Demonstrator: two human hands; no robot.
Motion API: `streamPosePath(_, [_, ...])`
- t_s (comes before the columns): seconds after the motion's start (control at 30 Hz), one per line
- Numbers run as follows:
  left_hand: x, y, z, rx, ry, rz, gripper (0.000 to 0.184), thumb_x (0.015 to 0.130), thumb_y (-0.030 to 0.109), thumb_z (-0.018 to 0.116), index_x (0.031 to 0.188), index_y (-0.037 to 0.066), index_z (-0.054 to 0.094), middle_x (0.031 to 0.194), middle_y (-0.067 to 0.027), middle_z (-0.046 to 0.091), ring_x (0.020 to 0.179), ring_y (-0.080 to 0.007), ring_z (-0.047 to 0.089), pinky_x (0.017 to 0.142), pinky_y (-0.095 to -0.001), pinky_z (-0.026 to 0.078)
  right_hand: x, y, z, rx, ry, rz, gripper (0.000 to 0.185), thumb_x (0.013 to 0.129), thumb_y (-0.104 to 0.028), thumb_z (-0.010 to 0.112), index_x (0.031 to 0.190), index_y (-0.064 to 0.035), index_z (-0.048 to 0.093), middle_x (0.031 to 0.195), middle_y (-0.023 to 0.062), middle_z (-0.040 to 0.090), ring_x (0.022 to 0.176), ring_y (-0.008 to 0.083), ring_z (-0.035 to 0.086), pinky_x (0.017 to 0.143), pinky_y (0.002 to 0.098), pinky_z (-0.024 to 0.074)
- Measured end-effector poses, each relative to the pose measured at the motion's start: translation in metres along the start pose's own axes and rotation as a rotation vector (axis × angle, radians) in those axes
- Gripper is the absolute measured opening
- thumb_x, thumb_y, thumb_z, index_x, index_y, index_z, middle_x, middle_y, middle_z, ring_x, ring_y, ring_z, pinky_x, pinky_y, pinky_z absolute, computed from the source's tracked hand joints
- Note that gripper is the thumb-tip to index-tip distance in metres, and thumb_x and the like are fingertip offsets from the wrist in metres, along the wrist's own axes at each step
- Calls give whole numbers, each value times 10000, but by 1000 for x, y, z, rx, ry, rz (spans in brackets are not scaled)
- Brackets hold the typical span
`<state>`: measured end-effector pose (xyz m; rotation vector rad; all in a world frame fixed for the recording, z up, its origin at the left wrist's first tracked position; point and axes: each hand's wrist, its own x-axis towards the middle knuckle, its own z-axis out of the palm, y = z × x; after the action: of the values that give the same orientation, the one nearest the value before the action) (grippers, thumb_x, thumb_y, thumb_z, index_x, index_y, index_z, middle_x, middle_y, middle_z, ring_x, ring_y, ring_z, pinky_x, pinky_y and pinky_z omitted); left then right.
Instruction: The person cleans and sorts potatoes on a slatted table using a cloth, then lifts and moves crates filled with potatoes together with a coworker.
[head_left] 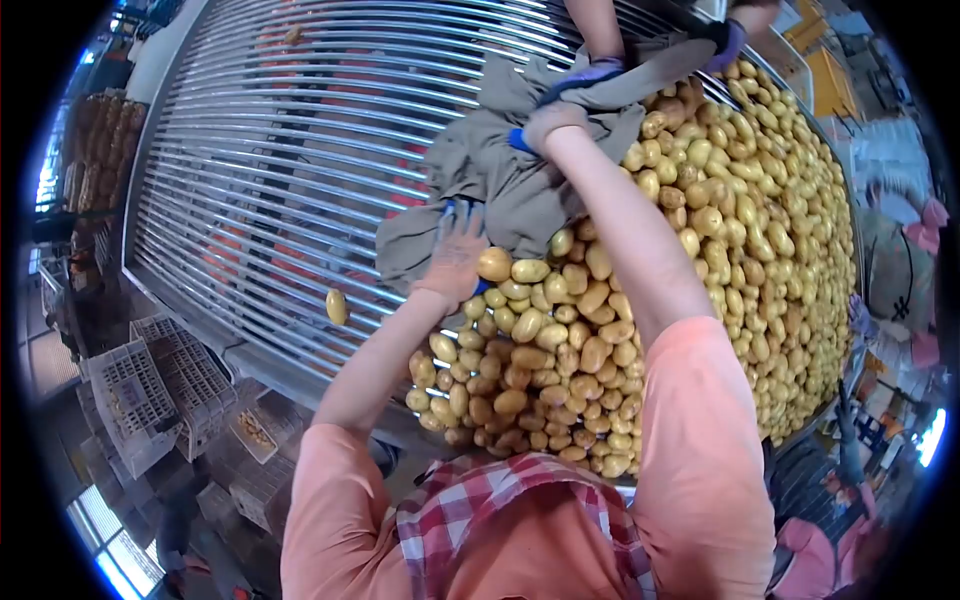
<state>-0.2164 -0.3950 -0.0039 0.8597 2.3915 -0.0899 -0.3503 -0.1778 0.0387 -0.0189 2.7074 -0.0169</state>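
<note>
A crumpled grey-brown cloth (480,150) lies over the metal bars of a slatted rack (250,170), along the edge of a large heap of potatoes (760,230). My left hand (458,255) lies on the cloth's near edge with its fingers spread, beside the nearest potatoes. Higher up, my right hand (553,125) is closed on the cloth, with a bit of blue showing at its fingers. Just beyond it, another person's gloved hand (590,78) is on the cloth. One loose potato (337,307) rests on the bars to the left.
White plastic crates (135,400) stand at the lower left, near a small box of potatoes (255,435). The rack's metal frame (140,200) runs along the left. Another person's second gloved hand (728,42) is at the top right. Other people are at the right edge.
</note>
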Motion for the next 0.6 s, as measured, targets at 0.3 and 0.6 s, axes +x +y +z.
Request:
streamPosePath(0.3, [-56, 165, -22, -441, 358, 351, 594, 922, 441, 520, 1429, 147, 425, 1455, -290, 351, 1351, -443, 346, 1151, -472, 244, -184, 122, 22, -293, -20, 95, 350, 880, -357, 547, 961, -91, 759, 1049, 151, 709, 987, 272, 678, 864, 389, 484])
streamPosePath(0.6, [-111, 214, -2, 58, 255, 665, 530, 907, 188, 476, 1433, 238, 442, 1443, -204, 406, 1350, -343, 375, 1132, -564, 233, -369, 124, 99, 99, 591, 123, 420, 943, -371, 517, 1220, -70, 612, 1189, 144, 620, 1173, 313, 523, 1005, 463, 352])
